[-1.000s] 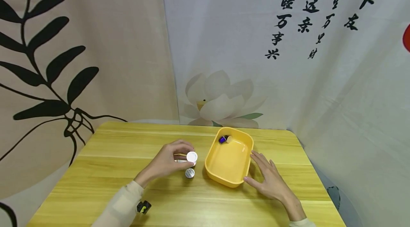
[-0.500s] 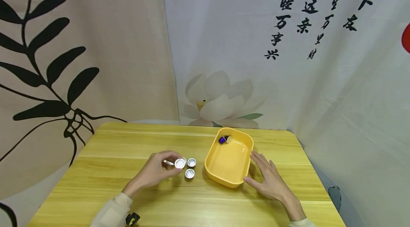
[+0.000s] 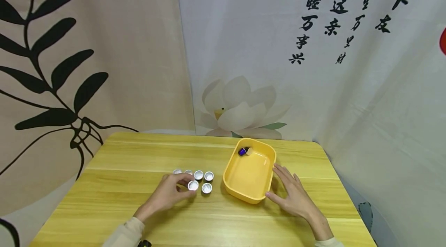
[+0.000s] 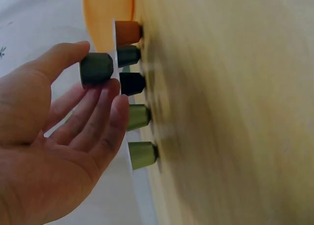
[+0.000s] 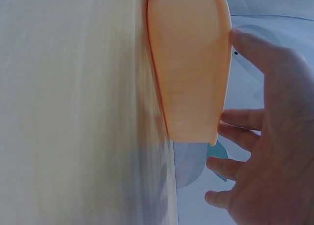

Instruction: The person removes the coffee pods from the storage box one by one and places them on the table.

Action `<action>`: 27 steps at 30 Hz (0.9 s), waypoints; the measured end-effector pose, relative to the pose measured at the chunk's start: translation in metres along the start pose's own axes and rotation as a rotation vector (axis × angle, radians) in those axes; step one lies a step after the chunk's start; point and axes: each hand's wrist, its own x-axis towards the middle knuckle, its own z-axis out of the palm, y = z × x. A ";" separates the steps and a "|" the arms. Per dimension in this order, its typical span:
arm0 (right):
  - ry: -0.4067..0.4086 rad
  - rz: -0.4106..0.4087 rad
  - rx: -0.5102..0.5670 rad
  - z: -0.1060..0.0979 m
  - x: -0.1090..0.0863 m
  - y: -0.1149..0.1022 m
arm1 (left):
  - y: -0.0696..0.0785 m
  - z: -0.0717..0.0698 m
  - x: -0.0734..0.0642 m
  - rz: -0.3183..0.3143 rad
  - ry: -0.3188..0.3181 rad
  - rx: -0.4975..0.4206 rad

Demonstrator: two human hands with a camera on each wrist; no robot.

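My left hand (image 3: 170, 191) pinches a dark green coffee capsule (image 4: 96, 69) between thumb and fingers, its pale lid facing up in the head view. Around it on the table stand several more capsules, lids up: a brown-orange one (image 4: 128, 32), a dark green one (image 4: 128, 55), a black one (image 4: 132, 83) and two light green ones (image 4: 139, 117). To the right lies a yellow tray (image 3: 230, 185). My right hand (image 3: 292, 194) touches its right rim with thumb and fingertips, fingers spread and fairly straight.
A purple capsule (image 3: 242, 152) and another with a tan lid (image 3: 249, 151) lie in the tray's far left corner. The wooden table (image 3: 146, 154) reaches back to a printed cloth (image 3: 240, 65) hung behind it.
With a capsule between its fingers, my left hand has moved left and then slightly nearer me, uncovering the back row of capsules. The right hand and tray stay where they were.
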 end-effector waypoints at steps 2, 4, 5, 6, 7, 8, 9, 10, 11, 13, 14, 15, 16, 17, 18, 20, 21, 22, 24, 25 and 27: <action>-0.005 0.005 0.007 0.000 0.000 0.001 | -0.001 0.003 0.000 0.007 -0.002 0.015; -0.006 0.006 0.011 0.000 0.000 0.001 | -0.002 0.006 0.000 0.010 -0.005 0.034; -0.007 0.006 0.011 0.001 0.000 0.001 | -0.003 0.007 0.000 0.009 -0.005 0.049; -0.007 0.006 0.013 0.001 0.000 0.001 | -0.004 0.009 0.000 0.008 -0.006 0.064; -0.006 0.007 0.014 0.001 0.000 0.001 | -0.004 0.010 0.000 0.006 -0.008 0.078; -0.006 0.006 0.013 0.001 0.000 0.001 | -0.005 0.011 0.000 0.006 -0.009 0.089; -0.005 0.006 0.013 0.001 0.000 0.002 | -0.005 0.011 0.001 0.006 -0.010 0.099; -0.004 0.005 0.012 0.001 0.001 0.002 | -0.005 0.012 0.001 0.007 -0.010 0.105; -0.004 0.005 0.011 0.001 0.001 0.002 | -0.006 0.012 0.001 0.009 -0.009 0.110; -0.003 0.004 0.009 0.001 0.001 0.002 | -0.006 0.013 0.001 0.012 -0.006 0.114; -0.003 0.004 0.008 0.001 0.001 0.002 | -0.006 0.014 0.002 0.014 -0.004 0.120; -0.003 0.004 0.008 0.001 0.001 0.002 | -0.006 0.014 0.002 0.015 -0.001 0.124; -0.003 0.004 0.007 0.001 0.001 0.002 | -0.006 0.015 0.002 0.015 0.001 0.130; -0.003 0.003 0.008 0.001 0.001 0.002 | -0.006 0.015 0.002 0.016 0.003 0.137; -0.003 0.003 0.008 0.001 0.001 0.002 | -0.006 0.015 0.002 0.019 0.004 0.140; -0.003 0.001 0.010 0.001 0.000 0.002 | -0.005 0.016 0.002 0.022 0.006 0.149; -0.002 0.001 0.011 0.001 0.000 0.002 | -0.005 0.017 0.002 0.024 0.008 0.151; -0.002 0.000 0.011 0.001 0.000 0.002 | -0.005 0.017 0.002 0.026 0.009 0.153; -0.002 -0.001 0.012 0.001 0.000 0.002 | -0.004 0.017 0.002 0.029 0.010 0.153; -0.001 -0.001 0.012 0.001 0.000 0.002 | -0.004 0.017 0.002 0.026 0.011 0.155; -0.001 0.000 0.010 0.001 0.001 0.002 | -0.003 0.017 0.002 0.025 0.010 0.156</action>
